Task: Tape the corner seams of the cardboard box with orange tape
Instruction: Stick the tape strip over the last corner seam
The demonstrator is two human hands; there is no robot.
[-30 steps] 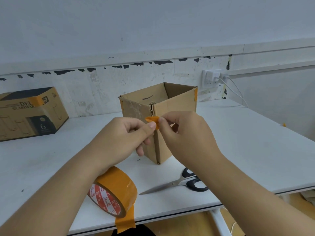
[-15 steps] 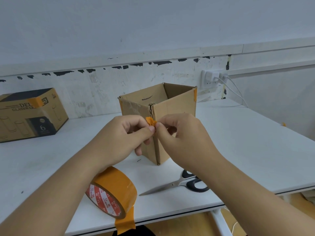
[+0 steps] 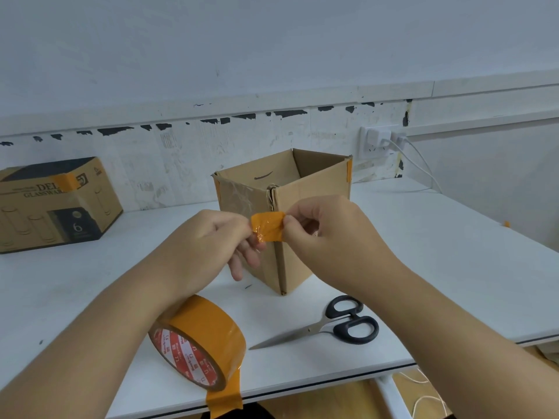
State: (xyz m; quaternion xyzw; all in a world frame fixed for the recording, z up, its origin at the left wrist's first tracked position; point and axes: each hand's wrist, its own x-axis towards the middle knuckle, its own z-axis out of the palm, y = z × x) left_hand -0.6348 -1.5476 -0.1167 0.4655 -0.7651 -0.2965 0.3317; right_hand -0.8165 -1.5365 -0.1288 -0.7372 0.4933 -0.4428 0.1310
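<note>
Head view shows both hands raised in front of an open cardboard box (image 3: 302,213) that stands on a white table (image 3: 438,252), roughly mid-table and a little back from the near edge. Between them is a short, crinkled piece of orange tape (image 3: 268,227). The left hand (image 3: 211,240) pinches the piece's left edge between thumb and forefinger, its other fingers hanging loosely below; the right hand (image 3: 326,234) pinches the right edge, its remaining fingers curled in. The piece is spread flat just in front of the box's near corner seam (image 3: 276,237), which runs bare from rim to base. Strips of orange tape already show at the far right corner (image 3: 348,170) and at the left corner (image 3: 217,186).

By my reading, the step in hand is readying this piece for the near seam, with at least two corners already done. The next move calls for centring the piece over the seam, sticky side to the cardboard, then pressing it down onto both faces so it wraps the corner without wrinkles; the piece is creased, so it may need smoothing.

Near the table's front edge lies the orange tape roll (image 3: 199,340), its loose end hanging over the edge, with black-handled scissors (image 3: 329,326) to its right. A printed glassware carton (image 3: 54,204) sits far left.
</note>
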